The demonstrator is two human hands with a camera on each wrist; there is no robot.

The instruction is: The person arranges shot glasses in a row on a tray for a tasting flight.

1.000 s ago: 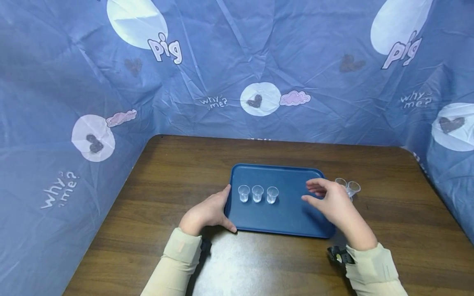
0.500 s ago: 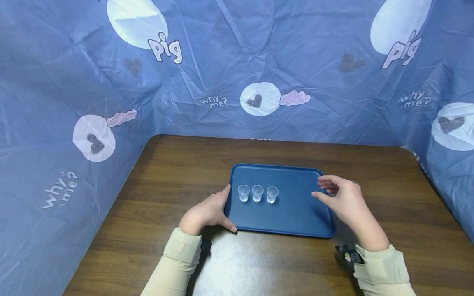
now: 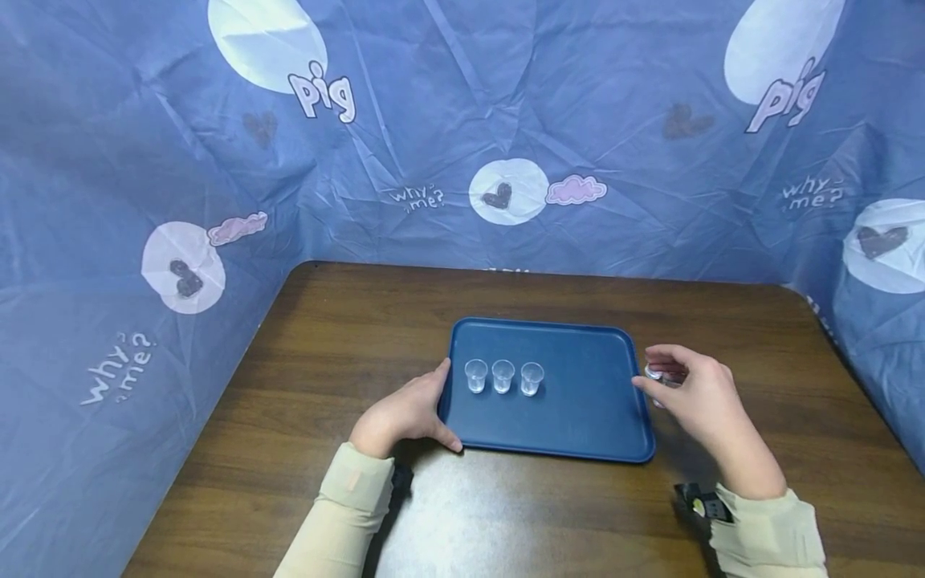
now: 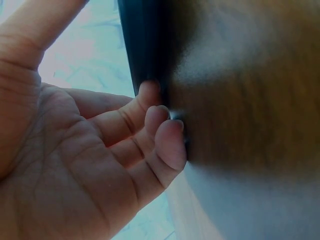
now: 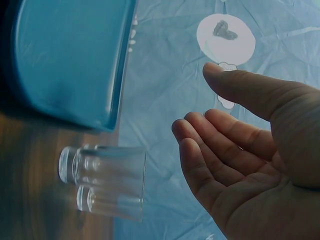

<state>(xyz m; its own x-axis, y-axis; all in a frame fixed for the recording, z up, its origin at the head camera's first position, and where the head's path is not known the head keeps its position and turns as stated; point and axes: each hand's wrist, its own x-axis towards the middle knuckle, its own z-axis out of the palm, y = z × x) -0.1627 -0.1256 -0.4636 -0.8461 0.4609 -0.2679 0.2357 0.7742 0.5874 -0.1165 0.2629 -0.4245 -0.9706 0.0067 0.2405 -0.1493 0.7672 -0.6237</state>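
Note:
Three clear shot glasses stand in a row on a blue tray (image 3: 585, 413): the left glass (image 3: 475, 376), the middle glass (image 3: 503, 376) and the right glass (image 3: 531, 378). At the tray's left side my left hand (image 3: 405, 409) rests with thumb and fingers spread along the edge; in the left wrist view its fingertips meet the tray's dark side (image 4: 141, 45). My right hand (image 3: 697, 393) is just beyond the tray's right edge, thumb and fingers apart, holding nothing. Two more glasses, a nearer glass (image 5: 110, 170) and a farther glass (image 5: 115, 204), stand beside it, mostly hidden by it in the head view.
The tray lies on a brown wooden table (image 3: 361, 321). A blue printed cloth (image 3: 433, 120) hangs behind the table and along both sides. Dark wrist cameras show below both hands, the right wrist camera (image 3: 704, 503) close over the table.
My right hand has moved right from over the tray to beyond its right edge, covering much of the two loose glasses. The left hand and the three glasses on the tray have stayed put.

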